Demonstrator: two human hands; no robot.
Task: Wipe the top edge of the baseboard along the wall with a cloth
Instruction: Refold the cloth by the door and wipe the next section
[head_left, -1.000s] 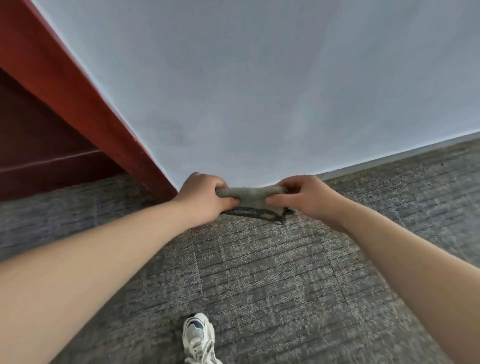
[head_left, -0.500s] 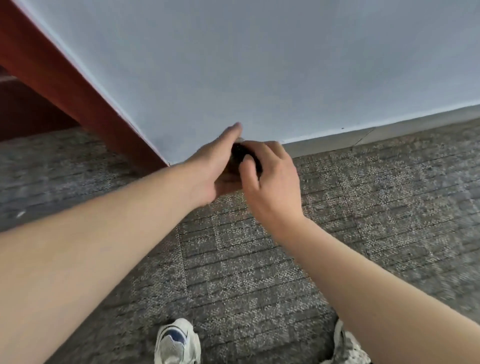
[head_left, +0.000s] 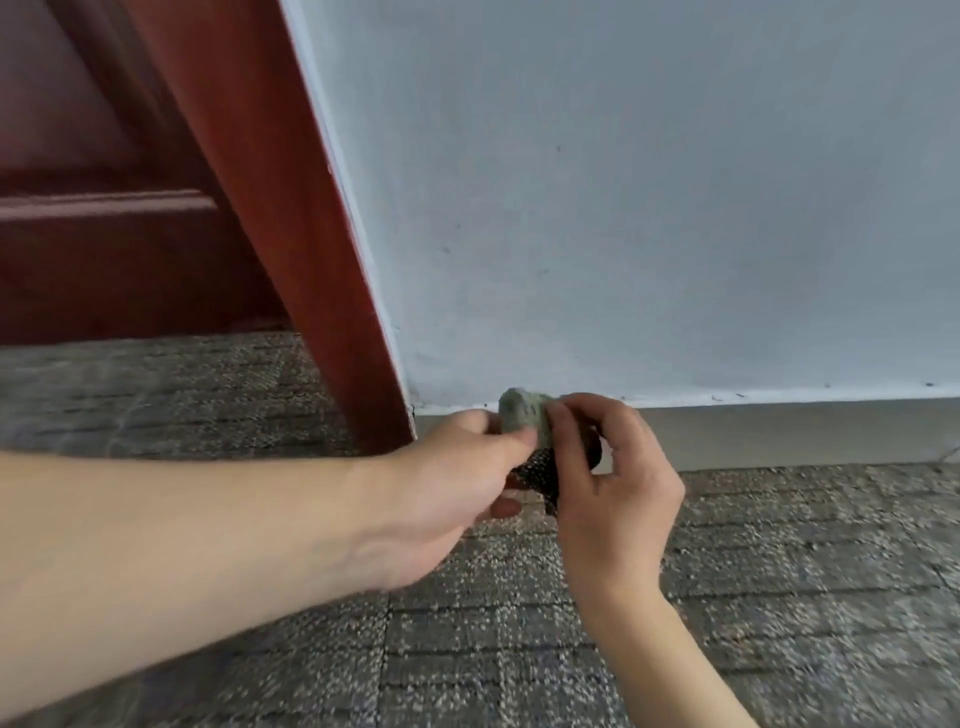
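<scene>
Far left: dark red door (head_left: 104, 249), panelled, with a lighter red-brown door frame (head_left: 270, 208) leaning across to its right, foot of the frame meeting the floor just left of our hands.

Grey patterned carpet tiles (head_left: 779, 571) cover the near floor, seams visible.

Our left hand (head_left: 457, 483) comes in from the left, forearm low over the carpet. Its thumb and fingers are pinched on the left side of the cloth (head_left: 524, 421).

The cloth is bunched into a small wad: grey-green top part, darker mesh-like part hanging below between the two hands. Top of the wad sits right at the line where wall meets baseboard, just right of the door frame. We can't tell if it's actually touching the baseboard edge or held just in front of it; frame is a bit blurred there.

Our right hand (head_left: 613, 483) comes up from the near right, fingers curled round the right side of the cloth, thumb on its front. Both hands are closed on the same wad, nearly touching each other.

Pale grey baseboard (head_left: 779, 434) runs right from the door frame along the foot of the light blue-grey wall (head_left: 649, 208). A few small dark specks on the wall.
</scene>
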